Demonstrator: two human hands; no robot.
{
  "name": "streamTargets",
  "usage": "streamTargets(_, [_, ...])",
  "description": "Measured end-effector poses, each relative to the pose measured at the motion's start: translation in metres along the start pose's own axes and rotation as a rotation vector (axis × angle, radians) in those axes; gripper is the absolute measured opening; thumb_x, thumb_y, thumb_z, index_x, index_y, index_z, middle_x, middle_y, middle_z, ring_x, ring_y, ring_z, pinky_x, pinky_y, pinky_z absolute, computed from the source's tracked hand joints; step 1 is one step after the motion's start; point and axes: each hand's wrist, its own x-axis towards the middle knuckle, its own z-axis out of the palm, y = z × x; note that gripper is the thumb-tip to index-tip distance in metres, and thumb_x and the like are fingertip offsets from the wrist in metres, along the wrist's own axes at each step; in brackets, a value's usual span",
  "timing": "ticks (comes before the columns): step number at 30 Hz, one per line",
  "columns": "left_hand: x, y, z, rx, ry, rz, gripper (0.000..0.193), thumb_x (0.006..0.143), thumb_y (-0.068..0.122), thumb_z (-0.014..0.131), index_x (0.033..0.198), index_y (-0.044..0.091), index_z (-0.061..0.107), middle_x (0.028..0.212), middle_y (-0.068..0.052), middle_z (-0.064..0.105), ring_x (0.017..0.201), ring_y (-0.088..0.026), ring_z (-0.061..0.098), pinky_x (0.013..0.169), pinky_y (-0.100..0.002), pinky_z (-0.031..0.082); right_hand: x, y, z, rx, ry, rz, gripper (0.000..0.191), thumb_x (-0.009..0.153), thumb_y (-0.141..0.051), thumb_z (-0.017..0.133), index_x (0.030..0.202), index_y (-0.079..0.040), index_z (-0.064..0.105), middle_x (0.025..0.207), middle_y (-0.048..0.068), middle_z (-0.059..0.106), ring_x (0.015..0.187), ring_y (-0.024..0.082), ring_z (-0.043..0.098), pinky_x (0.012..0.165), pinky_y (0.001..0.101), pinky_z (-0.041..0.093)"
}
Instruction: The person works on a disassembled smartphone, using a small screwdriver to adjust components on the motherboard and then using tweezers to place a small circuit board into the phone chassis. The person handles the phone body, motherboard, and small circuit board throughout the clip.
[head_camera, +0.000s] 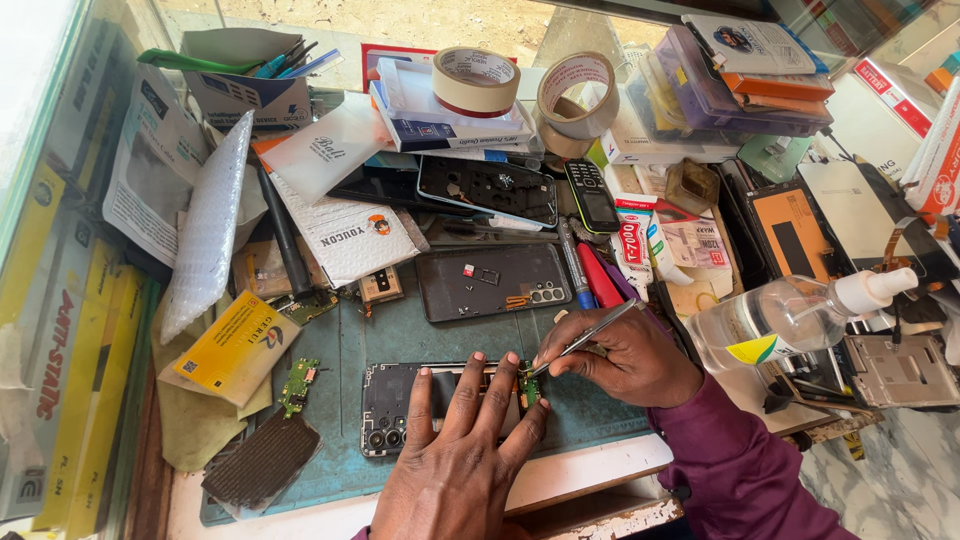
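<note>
An opened dark phone (395, 408) lies on a teal work mat (345, 345), its camera cluster at the near left. My left hand (460, 460) presses flat on the phone, fingers spread over its middle. My right hand (625, 355) holds metal tweezers (585, 340), whose tip touches a small green circuit board (528, 385) at the phone's right end. A purple sleeve covers my right forearm.
A grey phone back cover (492, 282) lies beyond on the mat. A loose green board (298, 385), a yellow packet (235, 345) and a dark ribbed pad (262, 460) lie left. A clear spray bottle (790, 315) lies right. Tape rolls (477, 80), boxes and phone parts crowd the back.
</note>
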Motion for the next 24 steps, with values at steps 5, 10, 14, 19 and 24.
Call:
streamTargets(5, [-0.0009, 0.0000, 0.0003, 0.008, -0.030, -0.005, 0.051, 0.094, 0.031, 0.039, 0.143, 0.022, 0.047, 0.158, -0.024, 0.028, 0.143, -0.045, 0.027, 0.109, -0.075, 0.010, -0.0003, 0.0005, -0.0004, 0.029, -0.013, 0.010, 0.013, 0.093, -0.015, 0.074, 0.101, -0.005, 0.072, 0.095, 0.005, 0.077, 0.084, 0.015, 0.076, 0.073, 0.0276, 0.060])
streamTargets(10, [-0.0006, 0.0014, -0.0020, 0.047, -0.049, -0.031, 0.058, 0.092, 0.030, 0.039, 0.147, 0.013, 0.039, 0.159, -0.021, 0.028, 0.146, -0.041, 0.025, 0.111, -0.075, 0.010, 0.0008, -0.0005, -0.0001, 0.015, -0.022, 0.000, 0.014, 0.094, -0.018, 0.074, 0.100, -0.005, 0.072, 0.094, 0.005, 0.077, 0.085, 0.015, 0.076, 0.073, 0.0280, 0.060])
streamTargets(14, [-0.0016, 0.0012, -0.0035, 0.068, -0.043, -0.060, 0.063, 0.090, 0.026, 0.038, 0.148, 0.003, 0.034, 0.161, -0.016, 0.028, 0.148, -0.033, 0.025, 0.112, -0.072, 0.010, 0.0023, -0.0017, -0.0006, 0.002, -0.029, -0.028, 0.016, 0.094, -0.019, 0.074, 0.100, -0.005, 0.071, 0.094, 0.005, 0.077, 0.085, 0.015, 0.076, 0.074, 0.0283, 0.059])
streamTargets(19, [-0.0007, 0.0001, -0.0041, 0.053, -0.037, -0.060, 0.064, 0.091, 0.024, 0.037, 0.150, -0.001, 0.032, 0.159, -0.018, 0.028, 0.146, -0.033, 0.025, 0.113, -0.070, 0.010, 0.0025, -0.0025, -0.0004, 0.002, -0.029, -0.008, 0.017, 0.093, -0.021, 0.074, 0.100, -0.005, 0.071, 0.094, 0.005, 0.077, 0.085, 0.015, 0.076, 0.074, 0.0285, 0.059])
streamTargets(24, [0.0001, -0.0002, -0.0066, 0.069, -0.067, -0.062, 0.068, 0.087, 0.027, 0.041, 0.149, 0.000, 0.031, 0.161, -0.017, 0.030, 0.148, -0.035, 0.028, 0.113, -0.073, 0.010, 0.0015, -0.0011, 0.0003, 0.005, -0.015, -0.027, 0.018, 0.094, -0.022, 0.074, 0.099, -0.006, 0.071, 0.095, 0.005, 0.078, 0.089, 0.015, 0.077, 0.077, 0.0290, 0.060])
